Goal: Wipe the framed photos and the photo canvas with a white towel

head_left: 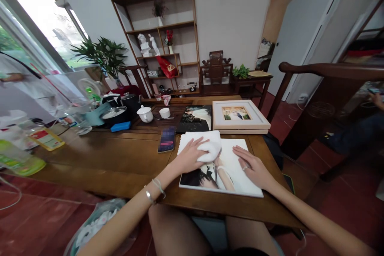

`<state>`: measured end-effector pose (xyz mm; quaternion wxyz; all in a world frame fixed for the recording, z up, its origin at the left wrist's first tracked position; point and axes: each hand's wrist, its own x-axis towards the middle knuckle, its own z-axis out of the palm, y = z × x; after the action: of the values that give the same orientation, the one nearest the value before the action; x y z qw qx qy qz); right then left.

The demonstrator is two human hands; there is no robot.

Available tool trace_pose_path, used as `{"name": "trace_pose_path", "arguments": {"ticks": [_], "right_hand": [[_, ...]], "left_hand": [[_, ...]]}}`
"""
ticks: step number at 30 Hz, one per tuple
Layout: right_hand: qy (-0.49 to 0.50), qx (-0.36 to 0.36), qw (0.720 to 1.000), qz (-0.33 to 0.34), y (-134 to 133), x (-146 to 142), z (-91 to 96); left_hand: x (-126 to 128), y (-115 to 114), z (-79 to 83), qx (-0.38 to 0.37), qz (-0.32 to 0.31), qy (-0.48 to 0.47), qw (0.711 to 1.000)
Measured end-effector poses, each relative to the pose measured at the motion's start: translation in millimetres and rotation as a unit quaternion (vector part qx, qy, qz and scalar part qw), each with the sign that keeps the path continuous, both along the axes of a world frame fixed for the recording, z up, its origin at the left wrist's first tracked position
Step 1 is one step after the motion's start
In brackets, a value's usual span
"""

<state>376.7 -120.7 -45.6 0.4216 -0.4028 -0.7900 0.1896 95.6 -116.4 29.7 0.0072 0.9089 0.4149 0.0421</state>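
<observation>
On the table [132,164], the left hand [191,157] grips a bunched cloth [214,145] against the photo [226,177]. The right hand [253,168] lies flat on it, fingers spread a little, maybe to keep it still.

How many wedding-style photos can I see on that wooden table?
3: a print partly under the white cloth, a dark photo beyond it, and a small photo inside the pale frame. More may be hidden beneath that frame.
</observation>
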Motion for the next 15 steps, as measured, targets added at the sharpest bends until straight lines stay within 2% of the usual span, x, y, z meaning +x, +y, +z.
{"name": "trace_pose_path", "arguments": {"ticks": [3,5,7,9,13,15], "right_hand": [[0.004,0.006,1.000,0.000,1,0,-1.2],[0.000,0.008,1.000,-0.001,1,0,-1.9],[-0.007,0.007,1.000,-0.003,1,0,-2.4],[-0.012,0.003,1.000,-0.005,0,0,-2.5],[-0.013,-0.011,1.000,-0.010,0,0,-1.3],[-0.018,-0.014,1.000,-0.008,0,0,-0.6]], "left_hand": [[0,17,-1.2,0.014,0.019,0.010,1.000],[4,11,-1.0,0.014,0.025,0.021,0.999],[8,-8,0.0,0.000,0.017,0.029,0.999],[14,-39,1.3,-0.025,-0.007,0.028,0.999],[23,-105,2.1,-0.065,-0.105,0.016,0.992],[24,-119,1.0,-0.072,-0.130,0.011,0.989]]}}
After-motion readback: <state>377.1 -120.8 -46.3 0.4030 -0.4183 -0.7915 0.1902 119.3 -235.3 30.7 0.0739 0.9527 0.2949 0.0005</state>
